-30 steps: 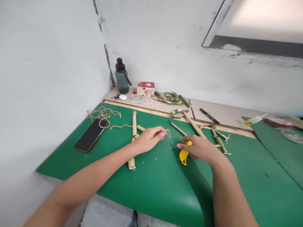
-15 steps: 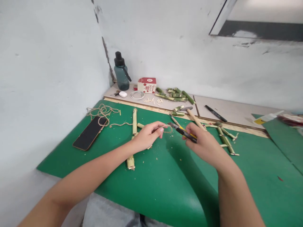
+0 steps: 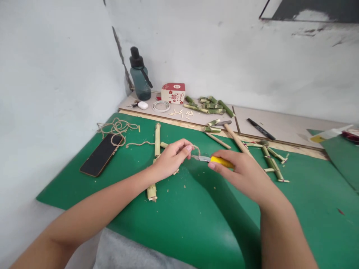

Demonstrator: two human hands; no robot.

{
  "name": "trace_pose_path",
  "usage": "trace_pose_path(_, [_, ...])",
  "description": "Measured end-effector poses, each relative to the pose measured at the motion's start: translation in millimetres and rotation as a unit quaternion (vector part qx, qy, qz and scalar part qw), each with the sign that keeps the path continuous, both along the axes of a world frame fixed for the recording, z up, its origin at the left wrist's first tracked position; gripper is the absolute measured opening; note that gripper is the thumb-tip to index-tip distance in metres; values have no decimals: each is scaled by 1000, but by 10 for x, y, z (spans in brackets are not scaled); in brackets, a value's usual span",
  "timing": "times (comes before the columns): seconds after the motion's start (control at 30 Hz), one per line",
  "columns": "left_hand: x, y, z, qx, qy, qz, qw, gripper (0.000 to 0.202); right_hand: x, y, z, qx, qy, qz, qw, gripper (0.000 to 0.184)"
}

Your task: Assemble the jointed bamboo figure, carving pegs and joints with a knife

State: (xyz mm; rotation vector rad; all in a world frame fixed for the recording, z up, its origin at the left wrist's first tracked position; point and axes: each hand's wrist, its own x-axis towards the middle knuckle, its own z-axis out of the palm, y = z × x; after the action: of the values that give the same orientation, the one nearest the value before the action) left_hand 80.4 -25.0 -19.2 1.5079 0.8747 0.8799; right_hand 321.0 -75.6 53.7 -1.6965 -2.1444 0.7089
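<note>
My left hand (image 3: 174,156) is closed, pinching a loop of thin twine (image 3: 198,148) between thumb and fingers. In my right hand (image 3: 241,168) is a yellow utility knife (image 3: 220,161), its blade pointing left and close to the twine by my left fingertips; whether the edge touches it I cannot tell. Under and behind my left hand lies a figure of bamboo pieces (image 3: 157,140), partly hidden by the hand and forearm. One length of twine (image 3: 140,144) runs leftward from the upper bamboo piece on the green mat (image 3: 179,220).
A phone (image 3: 98,158) and a tangle of twine (image 3: 117,129) lie at left. Behind are a water bottle (image 3: 140,80), a red-white box (image 3: 173,94), bamboo offcuts (image 3: 210,106) and a marker (image 3: 260,129). At right lie a hammer (image 3: 235,136) and another bamboo figure (image 3: 272,164).
The knife has turned in my right hand: its yellow side now shows, and the blade has come lower, nearer my left fingertips. The twine loop now arches above the blade. The view has shifted slightly.
</note>
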Motion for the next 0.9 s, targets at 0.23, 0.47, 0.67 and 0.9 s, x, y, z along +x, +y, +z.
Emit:
trace_pose_path(0.23, [-17,-22,82,35,24,1,999,43,33,15,-73,48,-32,-29,998,37])
trace_pose_path(0.47, [-42,-73,139,26,86,-35,995,47,-7,13,-45,53,-44,-35,997,27])
trace_pose_path(0.67, [-30,-80,127,23,64,-55,996,45,-17,20,-64,91,-38,-53,994,29])
trace_pose_path(0.9, [-44,-96,118,90,125,-52,987,41,-67,19,-93,105,-33,-88,990,30])
